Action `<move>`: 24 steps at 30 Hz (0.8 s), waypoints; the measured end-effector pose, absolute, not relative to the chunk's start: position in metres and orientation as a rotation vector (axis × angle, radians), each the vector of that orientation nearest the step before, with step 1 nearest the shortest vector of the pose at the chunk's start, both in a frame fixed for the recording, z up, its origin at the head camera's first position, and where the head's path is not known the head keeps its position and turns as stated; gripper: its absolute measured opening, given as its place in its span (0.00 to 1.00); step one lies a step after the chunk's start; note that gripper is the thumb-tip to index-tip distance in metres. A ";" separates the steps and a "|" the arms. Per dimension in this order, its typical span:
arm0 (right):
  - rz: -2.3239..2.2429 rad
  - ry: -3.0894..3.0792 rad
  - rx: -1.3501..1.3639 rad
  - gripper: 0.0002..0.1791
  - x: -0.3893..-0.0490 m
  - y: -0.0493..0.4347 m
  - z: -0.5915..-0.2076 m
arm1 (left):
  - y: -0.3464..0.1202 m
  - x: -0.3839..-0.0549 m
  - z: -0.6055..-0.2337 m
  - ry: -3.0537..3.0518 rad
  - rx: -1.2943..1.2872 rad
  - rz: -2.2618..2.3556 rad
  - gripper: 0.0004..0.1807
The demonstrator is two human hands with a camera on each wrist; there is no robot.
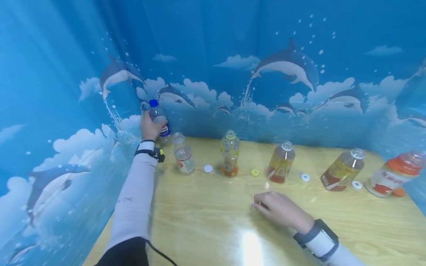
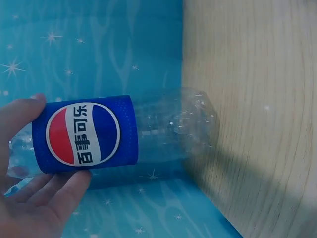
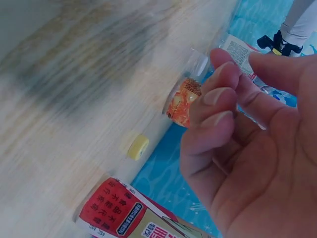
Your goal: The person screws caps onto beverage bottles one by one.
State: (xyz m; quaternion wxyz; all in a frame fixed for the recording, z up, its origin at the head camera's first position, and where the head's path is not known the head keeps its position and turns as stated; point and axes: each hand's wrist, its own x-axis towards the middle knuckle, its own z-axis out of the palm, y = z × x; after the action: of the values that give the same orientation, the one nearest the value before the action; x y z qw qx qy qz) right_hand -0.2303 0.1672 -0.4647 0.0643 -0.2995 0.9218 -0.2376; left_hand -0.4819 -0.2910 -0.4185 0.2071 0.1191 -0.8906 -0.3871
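My left hand grips a clear plastic Pepsi bottle with a blue label and a blue cap, at the far left corner of the table. Thumb and fingers lie around its upper part. Its base is at the tabletop; whether it bears on it I cannot tell. Over the middle of the table is my right hand, fingers loosely curled and holding nothing. Nearest to it are a yellow cap and an uncapped bottle with a red and yellow label.
Along the back stand more uncapped bottles: a clear one, one with a yellow neck ring, a yellow-labelled one and an orange-necked one. White caps lie between them. A blue dolphin curtain borders the table.
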 end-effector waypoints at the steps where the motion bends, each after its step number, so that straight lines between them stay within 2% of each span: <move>1: -0.717 2.777 -0.896 0.14 -0.230 0.167 -0.465 | -0.293 -0.482 -0.418 -2.485 0.335 -1.076 0.46; 6: -0.712 2.780 -0.859 0.12 -0.231 0.162 -0.468 | -0.296 -0.473 -0.416 -2.522 0.333 -1.116 0.54; 8: -0.713 2.810 -0.840 0.10 -0.233 0.160 -0.469 | -0.296 -0.464 -0.412 -2.536 0.288 -1.093 0.54; 12: -0.711 2.916 -0.839 0.05 -0.237 0.149 -0.469 | -0.293 -0.429 -0.401 -2.488 0.147 -1.044 0.40; 15: -0.697 2.986 -0.880 0.08 -0.242 0.137 -0.469 | -0.285 -0.399 -0.399 -2.428 0.033 -1.183 0.34; 19: -0.678 3.020 -0.947 0.12 -0.250 0.117 -0.469 | -0.269 -0.365 -0.404 -2.422 -0.104 -1.486 0.39; 24: -0.695 2.979 -0.959 0.14 -0.255 0.087 -0.470 | -0.250 -0.348 -0.431 -2.629 -0.178 -1.437 0.58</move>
State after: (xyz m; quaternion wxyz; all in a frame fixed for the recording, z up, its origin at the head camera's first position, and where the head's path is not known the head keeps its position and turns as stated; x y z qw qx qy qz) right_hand -0.2550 0.0873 -0.4699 -0.0323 -0.2990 0.9288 -0.2166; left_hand -0.3477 -0.2503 -0.4313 0.0700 -0.0591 -0.8738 -0.4776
